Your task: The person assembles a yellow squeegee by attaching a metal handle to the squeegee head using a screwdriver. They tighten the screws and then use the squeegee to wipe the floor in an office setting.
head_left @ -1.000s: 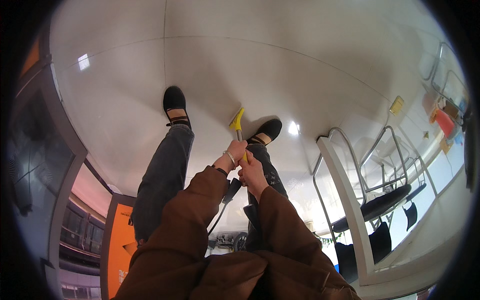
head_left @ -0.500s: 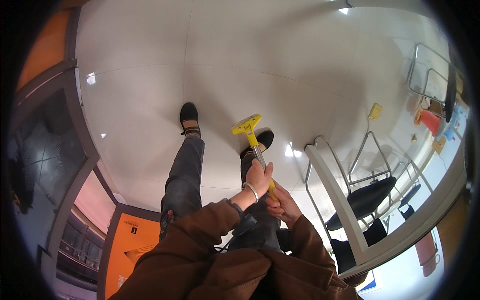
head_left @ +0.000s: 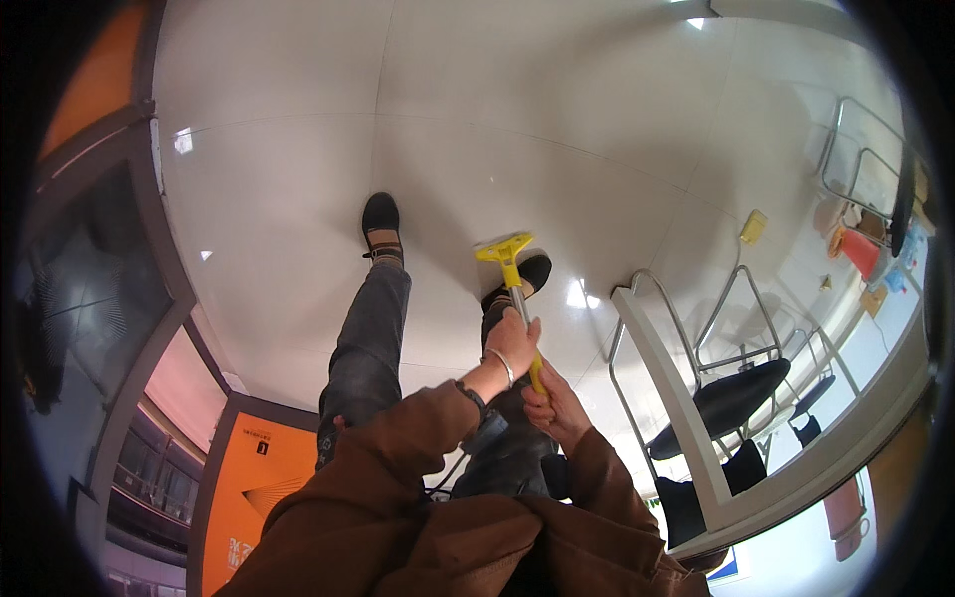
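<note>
A long-handled floor scraper (head_left: 505,255) with a wide yellow head and a metal shaft points away from me, above the tiled floor near my right shoe. My left hand (head_left: 510,343) is wrapped round the upper part of its shaft. Closer to my body, my right hand (head_left: 559,406) grips the yellow end of the handle. The fingers of both hands are closed on the tool. The head seems to lie on or just over the floor; I cannot tell whether it touches.
Glossy pale tiles make up the floor (head_left: 438,80). To the right stand a white table (head_left: 671,398) and a black-seated metal chair (head_left: 741,393). A yellow object (head_left: 753,227) lies farther right, near a red cone-shaped thing (head_left: 859,251). On the left are a dark-framed glass panel (head_left: 95,289) and an orange board (head_left: 264,468).
The scraper's head has swung slightly to the right and turned more level. Both hands keep their hold, with the right hand shifted a little. The view has moved slightly.
</note>
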Demonstrator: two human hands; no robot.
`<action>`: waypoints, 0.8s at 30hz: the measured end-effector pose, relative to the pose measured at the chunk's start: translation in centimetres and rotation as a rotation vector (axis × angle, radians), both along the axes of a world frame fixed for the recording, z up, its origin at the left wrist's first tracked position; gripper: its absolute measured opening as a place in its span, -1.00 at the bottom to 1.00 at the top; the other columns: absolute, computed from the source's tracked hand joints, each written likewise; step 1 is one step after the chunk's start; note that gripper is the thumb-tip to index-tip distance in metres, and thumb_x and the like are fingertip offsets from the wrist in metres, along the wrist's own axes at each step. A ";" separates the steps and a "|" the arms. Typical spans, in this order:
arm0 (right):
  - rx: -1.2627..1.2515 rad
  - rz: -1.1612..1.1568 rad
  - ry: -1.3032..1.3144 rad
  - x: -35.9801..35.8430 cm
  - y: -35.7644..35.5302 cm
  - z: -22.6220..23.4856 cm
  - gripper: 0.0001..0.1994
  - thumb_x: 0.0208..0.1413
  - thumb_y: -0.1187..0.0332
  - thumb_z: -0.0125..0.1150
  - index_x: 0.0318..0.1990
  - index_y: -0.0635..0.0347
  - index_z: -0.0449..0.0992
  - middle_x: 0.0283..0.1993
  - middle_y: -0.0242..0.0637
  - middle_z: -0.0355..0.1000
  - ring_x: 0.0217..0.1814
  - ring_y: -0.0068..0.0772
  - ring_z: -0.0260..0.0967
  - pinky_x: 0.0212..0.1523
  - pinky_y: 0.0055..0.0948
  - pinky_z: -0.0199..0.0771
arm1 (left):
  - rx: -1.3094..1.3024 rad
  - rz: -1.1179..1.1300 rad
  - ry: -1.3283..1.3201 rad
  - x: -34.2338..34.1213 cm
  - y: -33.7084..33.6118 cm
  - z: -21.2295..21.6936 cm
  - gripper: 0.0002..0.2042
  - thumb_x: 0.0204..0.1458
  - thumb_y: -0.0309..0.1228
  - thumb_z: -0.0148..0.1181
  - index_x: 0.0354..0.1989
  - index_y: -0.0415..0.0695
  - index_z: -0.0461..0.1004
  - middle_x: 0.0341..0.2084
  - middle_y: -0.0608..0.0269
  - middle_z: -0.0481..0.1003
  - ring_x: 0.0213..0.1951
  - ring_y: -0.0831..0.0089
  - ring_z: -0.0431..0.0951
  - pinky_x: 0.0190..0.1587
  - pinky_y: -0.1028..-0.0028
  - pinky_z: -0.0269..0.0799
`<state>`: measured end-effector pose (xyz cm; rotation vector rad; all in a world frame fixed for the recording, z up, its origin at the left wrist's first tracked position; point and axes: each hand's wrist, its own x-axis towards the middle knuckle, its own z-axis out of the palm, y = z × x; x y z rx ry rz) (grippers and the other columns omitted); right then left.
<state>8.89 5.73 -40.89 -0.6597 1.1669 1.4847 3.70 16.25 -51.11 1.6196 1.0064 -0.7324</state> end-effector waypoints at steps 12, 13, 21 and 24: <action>-0.323 0.139 -0.018 -5.7 4.7 -18.1 -0.66 0.35 0.27 -0.19 0.24 -0.17 0.23 -0.41 -0.56 0.22 -0.64 -0.78 -0.03 -0.70 -0.75 -0.03 | -0.401 0.133 0.302 -7.0 0.3 -19.8 -0.58 0.05 -0.21 0.06 -0.37 -0.48 0.44 -0.50 -0.21 0.49 -0.45 0.09 0.54 -0.42 0.22 0.42; -0.341 0.166 -0.027 -5.8 4.9 -18.0 -0.65 0.35 0.27 -0.19 0.25 -0.19 0.21 -0.44 -0.56 0.20 -0.65 -0.78 -0.04 -0.70 -0.75 -0.03 | -0.423 0.195 0.336 -7.1 0.5 -19.9 -0.59 0.06 -0.22 0.06 -0.37 -0.48 0.44 -0.50 -0.19 0.49 -0.45 0.10 0.54 -0.41 0.23 0.42; -0.372 0.227 -0.045 -5.0 6.9 -17.6 -0.67 0.36 0.22 -0.19 0.24 -0.25 0.23 -0.59 -0.59 0.07 -0.69 -0.75 -0.06 -0.71 -0.71 -0.08 | -0.435 0.039 0.285 -7.1 1.2 -20.9 -0.62 0.08 -0.24 0.04 -0.36 -0.45 0.43 -0.54 -0.02 0.46 -0.43 0.26 0.50 -0.36 0.24 0.39; -0.379 0.221 -0.048 -5.0 7.4 -17.6 -0.73 0.35 0.21 -0.18 0.15 -0.21 0.29 -0.62 -0.60 0.04 -0.72 -0.74 -0.08 -0.73 -0.69 -0.11 | -0.430 0.073 0.262 -7.2 1.5 -21.1 -0.64 0.07 -0.25 0.05 -0.39 -0.44 0.43 -0.56 0.04 0.44 -0.46 0.29 0.45 -0.38 0.25 0.38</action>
